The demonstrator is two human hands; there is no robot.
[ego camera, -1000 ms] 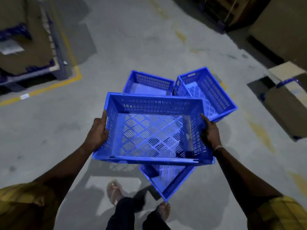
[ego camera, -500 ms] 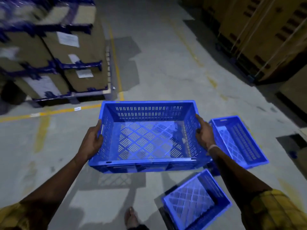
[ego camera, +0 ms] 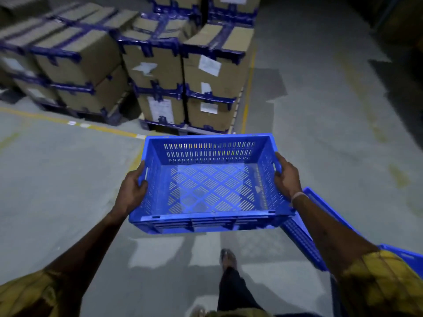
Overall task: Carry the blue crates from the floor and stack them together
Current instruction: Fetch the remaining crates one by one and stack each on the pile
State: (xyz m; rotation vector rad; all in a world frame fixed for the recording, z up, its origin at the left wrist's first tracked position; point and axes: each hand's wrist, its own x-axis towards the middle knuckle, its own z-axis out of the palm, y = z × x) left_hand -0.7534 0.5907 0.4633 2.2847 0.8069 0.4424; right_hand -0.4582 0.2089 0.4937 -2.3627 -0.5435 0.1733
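Blue crate (ego camera: 210,186) is held up off the floor (ego camera: 57,179), roughly level, open side up, nothing inside. Both hands on it at the short ends: left hand (ego camera: 132,191) w/ fingers curled round the left handle slot, thumb over the rim; right hand (ego camera: 287,177) w/ fingers wrapped on the right handle, pale band at the wrist. So each grip is clamped on the crate, arms stretched fwd, yellow patterned sleeves at the frame's bottom corners.

Second blue crate (ego camera: 304,239) sits lower right, partly hidden behind the right forearm; looks tilted, can't tell what it rests on. More blue plastic at far right edge (ego camera: 407,257), too cropped to ID.

Ahead: pallet of cardboard boxes (ego camera: 187,72) w/ blue strapping and white labels, stacked two high, just past the crate's far rim. Yellow floor line (ego camera: 103,128) runs along the pallet. One foot (ego camera: 227,257) visible below the crate, dark trouser leg.
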